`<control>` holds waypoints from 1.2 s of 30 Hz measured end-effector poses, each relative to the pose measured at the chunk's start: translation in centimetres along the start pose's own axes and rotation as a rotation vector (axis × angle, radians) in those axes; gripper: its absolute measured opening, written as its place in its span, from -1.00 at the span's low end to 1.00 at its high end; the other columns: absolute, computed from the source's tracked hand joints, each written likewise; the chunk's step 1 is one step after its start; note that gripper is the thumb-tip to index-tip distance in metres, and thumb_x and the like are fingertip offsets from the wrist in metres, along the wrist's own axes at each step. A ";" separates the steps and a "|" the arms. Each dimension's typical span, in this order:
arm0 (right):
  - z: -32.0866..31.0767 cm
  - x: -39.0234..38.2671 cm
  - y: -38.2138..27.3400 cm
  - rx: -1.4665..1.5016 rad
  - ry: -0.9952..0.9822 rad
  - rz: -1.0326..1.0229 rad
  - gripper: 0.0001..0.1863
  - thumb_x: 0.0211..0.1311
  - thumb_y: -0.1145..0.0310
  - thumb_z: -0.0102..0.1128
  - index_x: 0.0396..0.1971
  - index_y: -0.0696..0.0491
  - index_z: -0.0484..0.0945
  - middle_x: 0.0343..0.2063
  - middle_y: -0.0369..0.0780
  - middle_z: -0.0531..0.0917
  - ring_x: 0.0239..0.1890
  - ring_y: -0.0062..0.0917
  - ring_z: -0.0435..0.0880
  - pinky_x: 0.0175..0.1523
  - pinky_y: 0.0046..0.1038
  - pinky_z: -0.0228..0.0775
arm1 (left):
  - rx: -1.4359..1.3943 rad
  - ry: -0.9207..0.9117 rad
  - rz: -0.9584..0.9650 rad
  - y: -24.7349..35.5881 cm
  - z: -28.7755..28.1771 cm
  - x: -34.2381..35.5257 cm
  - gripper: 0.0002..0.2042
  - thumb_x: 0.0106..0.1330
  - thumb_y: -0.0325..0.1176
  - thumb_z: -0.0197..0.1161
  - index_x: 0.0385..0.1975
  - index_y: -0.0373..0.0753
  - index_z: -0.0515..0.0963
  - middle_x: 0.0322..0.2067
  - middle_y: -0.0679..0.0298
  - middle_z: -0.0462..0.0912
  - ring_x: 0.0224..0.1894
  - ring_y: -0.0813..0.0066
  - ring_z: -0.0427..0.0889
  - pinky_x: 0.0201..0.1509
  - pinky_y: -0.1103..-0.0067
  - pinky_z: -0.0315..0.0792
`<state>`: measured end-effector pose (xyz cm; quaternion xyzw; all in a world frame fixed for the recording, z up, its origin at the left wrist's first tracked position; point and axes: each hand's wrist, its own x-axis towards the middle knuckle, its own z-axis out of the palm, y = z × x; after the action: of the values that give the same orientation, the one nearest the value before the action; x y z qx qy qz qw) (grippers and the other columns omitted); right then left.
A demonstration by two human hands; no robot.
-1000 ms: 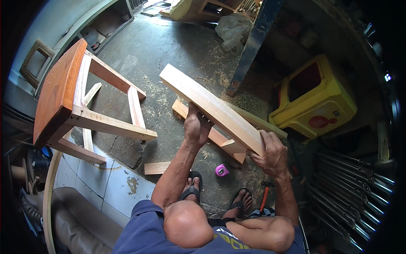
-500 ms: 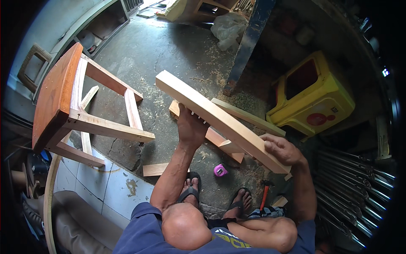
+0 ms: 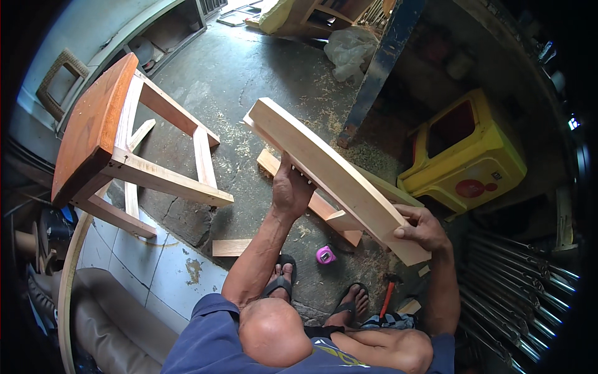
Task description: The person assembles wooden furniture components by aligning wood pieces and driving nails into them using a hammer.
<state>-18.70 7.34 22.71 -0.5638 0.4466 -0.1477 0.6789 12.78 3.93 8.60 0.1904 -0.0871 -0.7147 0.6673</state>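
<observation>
Two long pale wooden pieces lie against each other, slanting across the middle in my hands. The upper one is a thick wooden beam [image 3: 330,165]; below it a second wooden piece [image 3: 411,250] sticks out at the lower right end. Whether they are joined I cannot tell. My left hand [image 3: 293,192] supports them from beneath near the far end, its fingers curled and partly hidden. At the near end my right hand [image 3: 423,229] is wrapped round the edge, thumb on the near side. On the floor under them lies a reddish wooden piece [image 3: 324,209] among other lumber.
A wooden chair [image 3: 93,128] lies tipped at left. A pink tape measure [image 3: 325,254] and a hammer [image 3: 388,294] lie near my feet. At right are a yellow plastic stool [image 3: 473,168], metal tubes [image 3: 517,287] and a blue post [image 3: 381,71]. Shavings litter the floor.
The wooden pieces have turned in my hands, so the lower one now shows beside the beam. My right thumb has shifted to the beam's near side. The view has moved slightly.
</observation>
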 end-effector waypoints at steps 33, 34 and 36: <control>-3.6 16.8 24.7 -0.074 -0.110 0.006 -0.34 0.31 0.31 0.34 0.39 0.17 0.43 0.23 -0.12 0.63 0.21 -0.46 0.61 0.34 -0.43 0.38 | 0.639 0.940 0.360 4.1 -7.3 -12.3 -0.39 0.52 0.23 0.03 0.25 -0.21 0.37 -0.12 0.13 0.60 -0.02 0.22 0.62 0.12 0.32 0.56; -3.1 16.7 24.9 -0.069 -0.068 -0.005 -0.36 0.32 0.31 0.32 0.38 0.17 0.44 0.23 -0.12 0.62 0.21 -0.45 0.61 0.34 -0.43 0.37 | 0.709 0.994 0.406 3.8 -8.8 -12.0 -0.34 0.51 0.23 0.04 0.29 -0.25 0.34 -0.10 0.05 0.63 0.00 0.13 0.63 0.15 0.28 0.56; -3.2 16.5 25.5 -0.067 -0.015 -0.014 -0.38 0.34 0.32 0.31 0.37 0.18 0.45 0.24 -0.11 0.62 0.21 -0.45 0.60 0.34 -0.44 0.37 | 0.844 1.089 0.492 3.2 -9.6 -11.2 -0.25 0.48 0.24 0.07 0.36 -0.34 0.29 -0.06 -0.09 0.69 0.05 -0.05 0.66 0.20 0.20 0.55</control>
<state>-19.73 1.84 -7.33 -0.5904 0.4424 -0.1331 0.6618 19.83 15.97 2.81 0.7347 -0.0514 -0.2537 0.6271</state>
